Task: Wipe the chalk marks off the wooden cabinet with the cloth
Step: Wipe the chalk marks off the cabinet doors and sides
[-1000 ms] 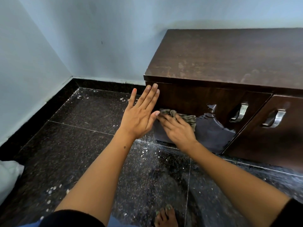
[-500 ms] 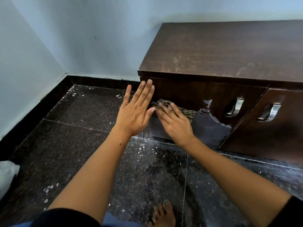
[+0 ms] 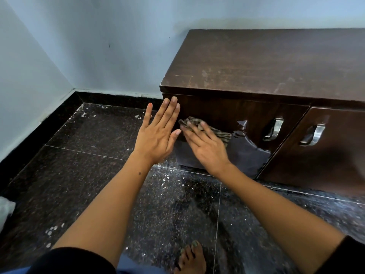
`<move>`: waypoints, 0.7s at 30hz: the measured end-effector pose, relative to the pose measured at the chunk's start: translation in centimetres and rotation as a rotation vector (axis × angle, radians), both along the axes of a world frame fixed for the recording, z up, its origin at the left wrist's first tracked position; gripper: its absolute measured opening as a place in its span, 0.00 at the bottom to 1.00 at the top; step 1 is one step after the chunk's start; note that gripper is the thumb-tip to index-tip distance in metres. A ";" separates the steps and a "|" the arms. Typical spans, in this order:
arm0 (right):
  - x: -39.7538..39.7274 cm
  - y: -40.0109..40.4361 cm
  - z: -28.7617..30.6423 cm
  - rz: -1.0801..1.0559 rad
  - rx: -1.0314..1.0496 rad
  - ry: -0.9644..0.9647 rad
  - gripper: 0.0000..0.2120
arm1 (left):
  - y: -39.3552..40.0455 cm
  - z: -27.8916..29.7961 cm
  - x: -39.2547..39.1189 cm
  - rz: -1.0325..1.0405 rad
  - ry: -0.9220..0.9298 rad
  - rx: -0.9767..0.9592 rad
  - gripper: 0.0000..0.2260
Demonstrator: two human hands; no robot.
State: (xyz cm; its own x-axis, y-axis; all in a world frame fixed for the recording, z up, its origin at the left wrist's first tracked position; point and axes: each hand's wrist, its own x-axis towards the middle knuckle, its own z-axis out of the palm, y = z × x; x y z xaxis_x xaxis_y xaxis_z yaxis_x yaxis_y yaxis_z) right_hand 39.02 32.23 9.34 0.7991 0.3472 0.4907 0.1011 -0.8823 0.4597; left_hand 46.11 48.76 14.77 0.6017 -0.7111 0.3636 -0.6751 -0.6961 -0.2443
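Observation:
A low dark wooden cabinet (image 3: 266, 62) stands against the wall on the right. My right hand (image 3: 207, 148) presses a striped grey-brown cloth (image 3: 221, 133) flat against the left door front with straight fingers. A glossy wet patch (image 3: 246, 153) spreads on the door to the right of the cloth. My left hand (image 3: 159, 135) lies flat with straight fingers at the cabinet's left front corner, fingertips near the top edge. Faint pale smears (image 3: 205, 76) mark the front part of the cabinet top.
Two metal handles (image 3: 273, 129) (image 3: 313, 135) sit on the door fronts. The dark speckled floor (image 3: 88, 165) carries white crumbs. A white bag (image 3: 5, 209) lies at the left edge. My bare foot (image 3: 190, 258) stands below the hands. Pale blue walls meet at the corner.
The right hand with the cloth has slid a little up and left along the door. The left hand stays flat at the corner. The view has shifted slightly.

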 end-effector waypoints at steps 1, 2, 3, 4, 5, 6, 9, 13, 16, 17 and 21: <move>0.5 0.6 0.3 0.017 -0.038 0.028 0.19 | 0.0 0.0 -0.1 0.005 0.004 0.000 0.27; 1.0 1.2 0.6 0.028 -0.085 0.095 0.19 | 0.0 0.1 -0.2 0.012 0.008 0.003 0.27; 1.3 1.7 0.5 0.043 -0.136 0.199 0.20 | -0.1 0.2 -0.2 0.018 0.011 0.006 0.27; 1.6 2.1 0.1 0.052 -0.180 0.334 0.21 | 0.0 0.2 -0.3 0.021 0.014 0.008 0.27; 1.7 2.1 -0.4 0.040 -0.208 0.443 0.22 | -0.1 0.3 -0.3 0.018 0.013 0.008 0.27; 1.5 2.0 -0.8 0.009 -0.225 0.495 0.23 | 0.0 0.4 -0.3 0.015 0.011 0.006 0.27; -0.2 0.6 -1.5 -0.088 -0.176 0.413 0.24 | 0.1 0.3 -0.2 0.006 -0.003 -0.004 0.27; -0.2 1.1 -1.7 -0.078 -0.077 0.201 0.25 | 0.1 0.0 0.1 -0.006 -0.006 -0.010 0.27; 1.2 2.2 -1.7 -0.013 -0.167 0.262 0.24 | 0.1 -0.2 0.1 -0.006 -0.007 -0.015 0.27; 1.5 2.5 -2.1 -0.002 -0.194 0.349 0.24 | 0.0 -0.2 0.2 -0.005 -0.009 -0.021 0.27; 0.5 1.3 -3.3 -0.079 -0.250 0.475 0.27 | -0.1 -0.5 0.2 -0.005 -0.014 -0.037 0.27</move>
